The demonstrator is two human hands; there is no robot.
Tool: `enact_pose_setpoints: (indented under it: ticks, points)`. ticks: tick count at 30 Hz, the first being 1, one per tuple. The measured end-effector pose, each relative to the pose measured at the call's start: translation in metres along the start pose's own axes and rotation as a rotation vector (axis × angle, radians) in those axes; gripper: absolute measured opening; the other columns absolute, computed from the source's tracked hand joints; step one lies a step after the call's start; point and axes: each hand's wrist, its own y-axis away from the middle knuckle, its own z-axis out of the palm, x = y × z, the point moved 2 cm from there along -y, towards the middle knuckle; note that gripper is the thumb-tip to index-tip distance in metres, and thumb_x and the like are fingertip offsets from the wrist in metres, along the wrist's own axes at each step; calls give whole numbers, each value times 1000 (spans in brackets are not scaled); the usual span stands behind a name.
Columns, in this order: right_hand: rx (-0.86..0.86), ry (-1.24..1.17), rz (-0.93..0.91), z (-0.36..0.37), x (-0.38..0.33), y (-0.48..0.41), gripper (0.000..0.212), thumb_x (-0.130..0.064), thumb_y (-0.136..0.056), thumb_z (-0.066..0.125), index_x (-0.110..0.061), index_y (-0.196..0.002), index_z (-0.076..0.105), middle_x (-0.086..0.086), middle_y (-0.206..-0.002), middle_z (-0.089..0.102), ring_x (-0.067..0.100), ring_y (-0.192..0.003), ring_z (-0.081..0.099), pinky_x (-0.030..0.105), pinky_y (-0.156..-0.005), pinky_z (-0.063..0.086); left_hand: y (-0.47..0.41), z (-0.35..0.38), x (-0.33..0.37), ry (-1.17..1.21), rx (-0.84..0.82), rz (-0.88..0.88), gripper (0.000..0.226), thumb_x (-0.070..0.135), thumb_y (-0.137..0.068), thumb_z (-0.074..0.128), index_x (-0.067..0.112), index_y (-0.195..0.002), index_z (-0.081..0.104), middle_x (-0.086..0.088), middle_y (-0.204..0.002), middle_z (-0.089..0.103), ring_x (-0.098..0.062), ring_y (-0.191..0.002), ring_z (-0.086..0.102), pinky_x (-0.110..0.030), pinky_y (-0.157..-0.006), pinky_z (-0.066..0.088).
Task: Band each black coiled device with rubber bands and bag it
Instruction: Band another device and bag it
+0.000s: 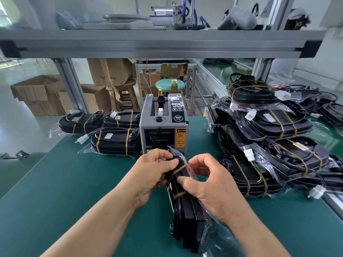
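Note:
A black coiled device (185,212) stands on edge on the green table, between my hands. Two yellow rubber bands (179,194) cross its upper part. A clear plastic bag (213,236) lies along its right side and runs up over the top. My left hand (154,173) grips the device's top end from the left, thumb on the upper band. My right hand (207,184) holds the device and bag from the right, its fingertips pinching the upper band and the bag's edge.
A grey tape dispenser (163,130) stands just behind my hands. Banded, bagged devices lie at the left (115,141) and in a large pile at the right (269,145). An aluminium shelf beam (167,45) runs overhead. Boxes and stools stand beyond the table.

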Motion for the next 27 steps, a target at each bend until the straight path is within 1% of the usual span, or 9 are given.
enact_pose_setpoints:
  ticks: [5,9,12,14,17,20,22,25,27]
  points:
    - [-61,-3,100,1,3,1,37,-48,-69,76,-39,-102,60,-16,-103,65,-9,-90,58,14,-78,44,16,6,-5,-25,35,77,22,10,-93,62,23,-110,61,8,-71,60,-5,-59,54,-23,-60,48]
    - [-180,-130,243,-10,9,5,32,-49,-74,60,-33,-101,68,-1,-97,75,20,-93,71,39,-90,55,34,-12,-29,-245,213,172,25,26,-90,65,37,-112,57,19,-82,65,-1,-73,60,-27,-77,51]
    - [-183,-328,245,-22,16,13,23,-31,-90,54,-25,-105,71,9,-90,74,23,-79,72,27,-65,57,45,-27,-52,-366,296,142,31,37,-89,67,36,-118,56,15,-105,64,7,-87,59,-19,-76,43]
    - [-132,-463,268,-24,25,19,29,-18,-96,48,-27,-111,72,-2,-91,76,14,-79,72,22,-62,55,48,-32,-59,-367,232,98,48,45,-86,69,31,-129,52,15,-116,62,6,-101,59,-11,-77,41]
    - [-116,-603,298,-20,32,17,46,-1,-98,37,-26,-109,75,1,-102,77,16,-93,73,34,-78,59,53,-32,-55,-173,-14,32,72,64,-78,68,23,-136,50,12,-122,66,4,-109,63,-11,-87,47]
    - [-76,-787,298,-10,26,17,44,14,-91,36,-6,-116,68,9,-94,77,22,-94,72,37,-88,57,61,-27,-44,54,-218,38,61,46,-77,74,14,-127,63,-6,-122,71,-24,-117,65,-41,-105,48]
    - [-121,-1001,229,-6,23,21,59,5,-72,62,2,-130,58,23,-113,70,39,-114,61,51,-108,43,66,-29,-33,83,-199,128,53,37,-67,80,18,-116,71,-10,-113,74,-32,-109,68,-42,-97,54]
    - [-280,-1169,39,-14,20,28,92,-19,-59,84,5,-139,47,29,-137,54,45,-127,51,59,-108,37,78,-36,-10,-253,-89,302,54,43,-58,79,47,-111,67,12,-106,74,-10,-88,73,-27,-79,56]
    - [-154,-980,-52,-26,19,27,70,-19,-75,74,-5,-139,50,15,-138,58,31,-133,51,48,-109,43,85,-42,1,-531,-20,414,57,52,-58,76,57,-112,59,26,-107,67,2,-87,67,-17,-76,50]
